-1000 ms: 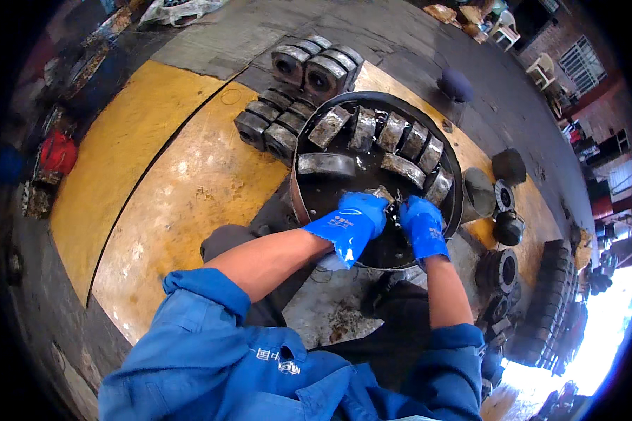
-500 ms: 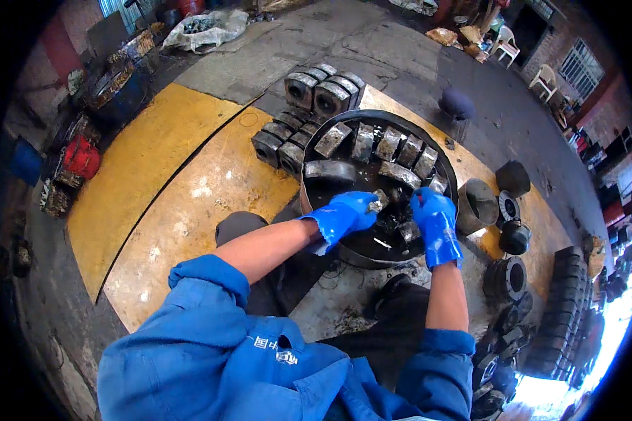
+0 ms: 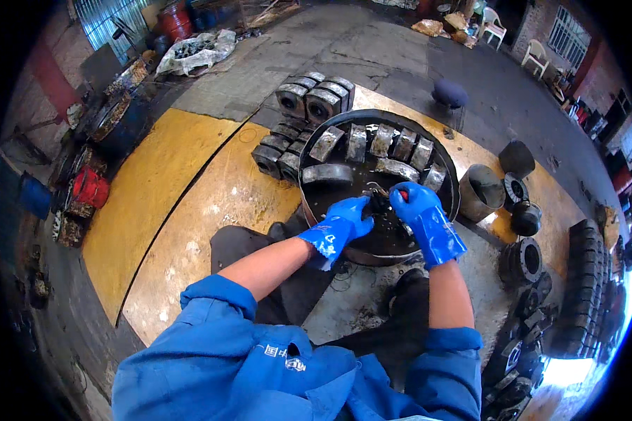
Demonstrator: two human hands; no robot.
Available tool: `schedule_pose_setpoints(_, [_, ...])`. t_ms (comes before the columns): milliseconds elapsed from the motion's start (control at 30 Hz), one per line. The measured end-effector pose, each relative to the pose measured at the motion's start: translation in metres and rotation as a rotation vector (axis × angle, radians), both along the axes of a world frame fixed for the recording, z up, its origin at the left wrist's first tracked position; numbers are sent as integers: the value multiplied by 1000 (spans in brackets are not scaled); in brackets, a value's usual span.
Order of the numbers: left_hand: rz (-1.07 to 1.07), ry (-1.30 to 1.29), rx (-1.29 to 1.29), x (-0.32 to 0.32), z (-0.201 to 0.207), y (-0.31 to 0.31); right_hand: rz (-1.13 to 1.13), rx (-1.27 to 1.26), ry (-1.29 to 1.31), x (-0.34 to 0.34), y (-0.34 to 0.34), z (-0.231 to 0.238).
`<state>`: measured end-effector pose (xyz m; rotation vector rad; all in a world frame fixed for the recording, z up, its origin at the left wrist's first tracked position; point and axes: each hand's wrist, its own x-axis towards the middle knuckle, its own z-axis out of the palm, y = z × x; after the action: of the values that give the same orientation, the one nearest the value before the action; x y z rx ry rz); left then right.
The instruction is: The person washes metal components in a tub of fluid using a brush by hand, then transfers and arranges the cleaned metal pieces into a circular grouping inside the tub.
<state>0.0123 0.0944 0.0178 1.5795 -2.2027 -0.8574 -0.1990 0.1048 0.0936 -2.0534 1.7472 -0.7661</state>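
Note:
Both of my hands wear blue rubber gloves and work over a wide round metal basin [image 3: 305, 210] holding dark liquid. My left hand [image 3: 349, 216] is closed on the edge of a dark, wet metal part [image 3: 378, 202]. My right hand [image 3: 420, 205] is wrapped round a red handle [image 3: 404, 196]; the rest of that tool is hidden. A thin, light, bent piece [image 3: 376, 186] shows between the hands, and I cannot tell what it belongs to. Several curved metal blocks [image 3: 383, 140] stand along the basin's far side, and another block [image 3: 328, 174] lies at its left.
Stacked metal blocks with round holes [image 3: 323, 102] stand just beyond and left of the basin. To the right are a metal bucket [image 3: 481, 191], a small dark pot [image 3: 525, 218] and a ring-shaped part [image 3: 521, 261]. A round stool [image 3: 449, 94] stands farther off. Yellow sheets [image 3: 158, 158] cover the floor at left.
My hands have drawn closer together over the basin. The red handle now shows in my right hand. The piece by my left fingers looks darker and turned. My view has shifted slightly.

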Motion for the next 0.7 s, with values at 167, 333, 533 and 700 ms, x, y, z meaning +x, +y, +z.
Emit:
schedule_pose_setpoints(167, [-106,54,-28,10,-1,-19,-54,297,-273,-15,-20,-13])
schedule_pose_setpoints(333, [-93,166,-61,20,-17,-26,-55,519,-363,-12,-30,-8])
schedule_pose_setpoints(533, [-80,135,57,12,-6,-46,48,488,-300,1,-29,-6])
schedule_pose_setpoints(700, [-77,141,84,13,3,-44,-57,413,-416,-7,-35,-9])
